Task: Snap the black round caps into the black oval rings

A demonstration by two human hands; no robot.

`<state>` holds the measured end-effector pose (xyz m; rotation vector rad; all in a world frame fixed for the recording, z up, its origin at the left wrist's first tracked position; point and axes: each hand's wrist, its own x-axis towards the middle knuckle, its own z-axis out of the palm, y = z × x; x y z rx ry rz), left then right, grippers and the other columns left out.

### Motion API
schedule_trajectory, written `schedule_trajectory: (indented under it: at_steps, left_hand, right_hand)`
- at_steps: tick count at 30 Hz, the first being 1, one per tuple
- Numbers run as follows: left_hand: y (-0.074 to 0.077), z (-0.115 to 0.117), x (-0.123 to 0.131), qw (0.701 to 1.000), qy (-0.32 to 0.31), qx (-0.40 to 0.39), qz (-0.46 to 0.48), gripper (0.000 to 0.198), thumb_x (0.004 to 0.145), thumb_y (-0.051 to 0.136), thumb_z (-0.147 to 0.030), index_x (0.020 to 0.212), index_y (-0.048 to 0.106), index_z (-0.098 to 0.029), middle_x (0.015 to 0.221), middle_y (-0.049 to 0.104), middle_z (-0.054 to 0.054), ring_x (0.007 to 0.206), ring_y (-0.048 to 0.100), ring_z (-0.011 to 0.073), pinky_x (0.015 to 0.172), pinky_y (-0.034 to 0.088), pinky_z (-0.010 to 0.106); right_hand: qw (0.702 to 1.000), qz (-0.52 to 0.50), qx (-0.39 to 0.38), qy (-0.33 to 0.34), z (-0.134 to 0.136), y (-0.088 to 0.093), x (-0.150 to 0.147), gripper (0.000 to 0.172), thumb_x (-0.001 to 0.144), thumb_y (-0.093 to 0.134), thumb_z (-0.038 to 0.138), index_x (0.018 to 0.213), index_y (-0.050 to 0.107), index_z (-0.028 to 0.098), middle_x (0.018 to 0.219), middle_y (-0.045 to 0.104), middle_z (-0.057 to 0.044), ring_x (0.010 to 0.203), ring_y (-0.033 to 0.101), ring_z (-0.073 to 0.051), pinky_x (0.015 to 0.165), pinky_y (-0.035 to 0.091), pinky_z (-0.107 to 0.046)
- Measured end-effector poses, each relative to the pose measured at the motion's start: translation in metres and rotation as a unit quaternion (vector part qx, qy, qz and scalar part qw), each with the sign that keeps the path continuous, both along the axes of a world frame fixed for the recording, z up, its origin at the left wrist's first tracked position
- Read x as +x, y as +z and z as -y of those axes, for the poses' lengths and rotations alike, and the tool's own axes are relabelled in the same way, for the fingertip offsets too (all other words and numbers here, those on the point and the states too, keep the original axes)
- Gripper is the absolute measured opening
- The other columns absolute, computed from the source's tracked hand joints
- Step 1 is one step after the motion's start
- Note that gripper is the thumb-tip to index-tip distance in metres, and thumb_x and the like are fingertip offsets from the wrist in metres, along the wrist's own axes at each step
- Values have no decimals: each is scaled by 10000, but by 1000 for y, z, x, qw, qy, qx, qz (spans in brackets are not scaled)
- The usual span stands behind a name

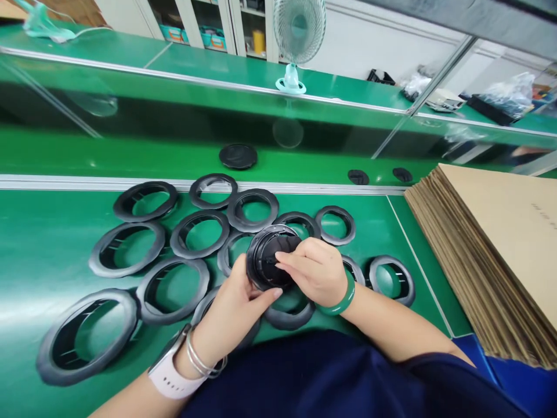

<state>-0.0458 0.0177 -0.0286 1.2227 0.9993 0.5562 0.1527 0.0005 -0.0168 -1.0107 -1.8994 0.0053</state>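
My left hand [241, 296] grips a round black plastic part [263, 261] by its rim, thumb along the near edge, and holds it tilted above the table. Inside that part sits a dark disc or piece of black material. The fingertips of my right hand [315, 270] are pinched together at the disc's middle; whatever they hold is too small or hidden to name. Around and beneath both hands lie several black rings [174, 290] with wide grey-black rims, spread over the green table [26, 249]. Some rings are partly covered by my hands.
At the right rises a stack of flattened cardboard [491, 232]. Behind the rings runs a metal strip [65, 183], with a black round piece [238, 157] and two smaller dark discs [358, 177] beyond it. A pale green fan [300, 35] stands on the raised shelf [209, 64].
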Motion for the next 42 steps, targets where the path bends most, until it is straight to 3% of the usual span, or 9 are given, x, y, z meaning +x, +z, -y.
schedule_trajectory:
  at_steps: [7,14,21,29,42]
  left_hand:
    - [5,-3,4,999,10,-10,41,498,787,769,-257,1188,474,-247,1141,705,26,1105,687,230,903,584,356]
    - [2,-5,3,999,7,-7,43,500,784,776,-243,1194,489,-257,1136,698,9,1037,700,197,877,586,318]
    - [3,-5,2,998,5,-17,62,527,788,771,-210,1222,480,-275,1184,664,1,1112,663,182,924,567,300]
    - [5,-5,2,999,3,-10,49,482,779,781,-228,1161,488,-257,1101,684,5,996,692,184,826,581,287]
    - [6,-9,2,999,-2,-21,50,538,764,795,-228,1191,467,-236,1086,658,13,975,670,179,819,581,295]
  right_hand:
    - [1000,21,15,12,-1,-5,3,182,1004,569,50,1132,667,134,807,608,-59,719,552,-194,638,476,-314]
    - [1000,3,-20,15,-4,-2,2,136,1037,560,129,1034,694,148,773,576,-34,679,509,-175,628,437,-305]
    - [999,8,-47,22,-3,3,3,176,1056,537,167,995,699,137,776,571,-38,688,513,-180,634,432,-311]
    - [996,50,-67,-12,3,6,-2,227,1066,485,172,978,683,107,837,587,-86,763,539,-221,685,468,-351]
    - [991,67,-113,-18,2,0,-2,99,1019,546,128,995,642,120,945,607,-111,883,572,-255,815,510,-385]
